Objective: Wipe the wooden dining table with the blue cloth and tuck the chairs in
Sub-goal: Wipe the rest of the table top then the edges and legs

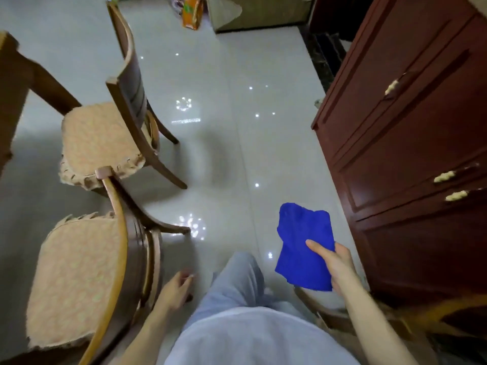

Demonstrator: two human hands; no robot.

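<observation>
My right hand grips the blue cloth by its right edge, thumb on top, above the tiled floor at lower right. My left hand hangs loosely curled and holds nothing, just right of the near chair's backrest. Two wooden chairs with beige padded seats stand on the left: the near chair and the far chair. A corner of the wooden dining table shows at the left edge, with one of its legs slanting down toward the far chair.
A dark red wooden cabinet with brass handles fills the right side. Glossy white floor tiles form a lane between chairs and cabinet. An orange bag and a sofa base sit at the far end. Another chair's curved wood shows at lower right.
</observation>
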